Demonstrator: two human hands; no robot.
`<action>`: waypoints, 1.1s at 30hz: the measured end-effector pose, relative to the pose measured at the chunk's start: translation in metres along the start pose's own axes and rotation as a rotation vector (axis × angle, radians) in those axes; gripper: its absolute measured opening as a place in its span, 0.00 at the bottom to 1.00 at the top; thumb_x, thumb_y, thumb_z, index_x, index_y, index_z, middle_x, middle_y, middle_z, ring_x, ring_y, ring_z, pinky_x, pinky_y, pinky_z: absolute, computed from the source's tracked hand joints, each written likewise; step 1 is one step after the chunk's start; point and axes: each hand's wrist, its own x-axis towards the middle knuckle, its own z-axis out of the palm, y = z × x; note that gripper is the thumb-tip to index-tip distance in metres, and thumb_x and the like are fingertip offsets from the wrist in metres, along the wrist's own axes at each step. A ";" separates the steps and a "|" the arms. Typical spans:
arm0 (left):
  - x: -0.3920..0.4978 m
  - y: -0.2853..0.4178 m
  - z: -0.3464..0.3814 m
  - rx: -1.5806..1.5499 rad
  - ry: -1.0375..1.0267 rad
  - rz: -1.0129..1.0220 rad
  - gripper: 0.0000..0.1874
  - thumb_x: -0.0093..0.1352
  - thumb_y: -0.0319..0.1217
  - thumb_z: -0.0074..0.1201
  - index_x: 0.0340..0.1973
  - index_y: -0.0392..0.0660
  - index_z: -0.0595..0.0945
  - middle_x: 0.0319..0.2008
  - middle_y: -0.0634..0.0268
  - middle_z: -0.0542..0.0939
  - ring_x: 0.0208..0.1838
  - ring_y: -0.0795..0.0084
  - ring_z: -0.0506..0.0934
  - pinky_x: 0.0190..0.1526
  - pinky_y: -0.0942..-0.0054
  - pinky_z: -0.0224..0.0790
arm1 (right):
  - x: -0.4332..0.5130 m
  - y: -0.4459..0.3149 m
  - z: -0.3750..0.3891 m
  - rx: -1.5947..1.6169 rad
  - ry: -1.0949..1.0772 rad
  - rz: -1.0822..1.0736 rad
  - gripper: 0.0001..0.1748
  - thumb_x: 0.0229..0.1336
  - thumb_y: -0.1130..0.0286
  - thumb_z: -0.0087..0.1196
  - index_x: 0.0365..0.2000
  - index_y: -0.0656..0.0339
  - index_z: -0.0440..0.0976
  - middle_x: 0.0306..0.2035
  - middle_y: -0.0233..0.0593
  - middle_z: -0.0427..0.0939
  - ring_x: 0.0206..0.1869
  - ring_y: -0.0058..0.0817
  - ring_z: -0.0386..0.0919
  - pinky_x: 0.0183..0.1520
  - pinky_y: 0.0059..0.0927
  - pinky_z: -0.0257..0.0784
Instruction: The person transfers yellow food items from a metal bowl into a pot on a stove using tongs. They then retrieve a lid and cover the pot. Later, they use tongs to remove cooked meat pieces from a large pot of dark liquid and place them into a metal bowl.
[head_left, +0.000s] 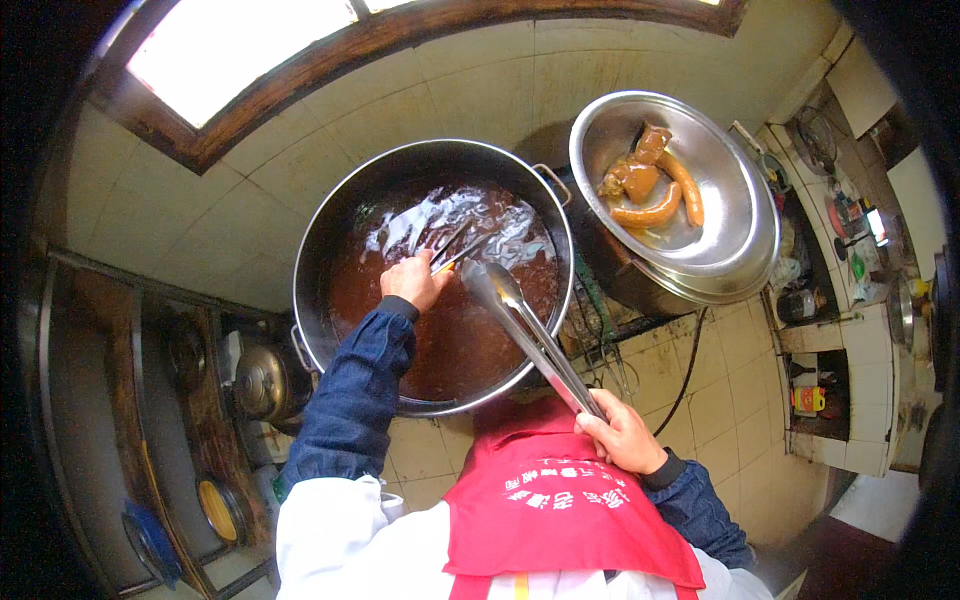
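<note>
A large metal pot (309, 285) of reddish-brown liquid (450, 349) stands before me. Over the pot, my left hand (417, 279) grips a dark, two-armed utensil (466, 249), probably tongs, with a bit of orange at the grip. Its far ends reach to the shiny liquid surface, so I cannot tell whether they are dipped in. At the pot's near right, my right hand (624, 433) holds long metal tongs (534, 334) by the handle end. Their scooped tips are slightly apart above the liquid, with nothing visible between them.
Right of the pot, a steel bowl (724, 232) holds sausages (654, 214) and brown meat pieces (637, 176). A hose (688, 367) runs down over the tiled floor (724, 405). A kettle (262, 382) stands at left near wooden shelving (206, 420). My red apron (570, 517) bears writing.
</note>
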 end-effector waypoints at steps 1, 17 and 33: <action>0.000 -0.001 0.002 -0.007 0.006 0.000 0.27 0.66 0.55 0.59 0.52 0.52 0.81 0.39 0.51 0.86 0.44 0.50 0.84 0.44 0.52 0.76 | 0.000 0.000 0.000 -0.007 -0.003 -0.003 0.23 0.68 0.60 0.55 0.56 0.65 0.68 0.32 0.32 0.78 0.20 0.15 0.71 0.25 0.23 0.70; -0.023 -0.067 0.002 -0.660 -0.145 -0.078 0.22 0.70 0.43 0.61 0.50 0.36 0.84 0.40 0.59 0.87 0.43 0.75 0.81 0.47 0.71 0.72 | -0.007 0.009 -0.004 0.207 0.031 0.009 0.22 0.71 0.62 0.51 0.59 0.62 0.67 0.32 0.30 0.79 0.18 0.14 0.69 0.19 0.18 0.67; -0.130 -0.057 -0.068 -0.697 0.204 -0.036 0.19 0.68 0.38 0.64 0.50 0.39 0.83 0.33 0.60 0.86 0.32 0.76 0.81 0.38 0.73 0.73 | 0.083 -0.024 0.005 1.106 -0.416 0.225 0.32 0.75 0.48 0.37 0.52 0.74 0.68 0.35 0.41 0.75 0.18 0.14 0.62 0.15 0.16 0.59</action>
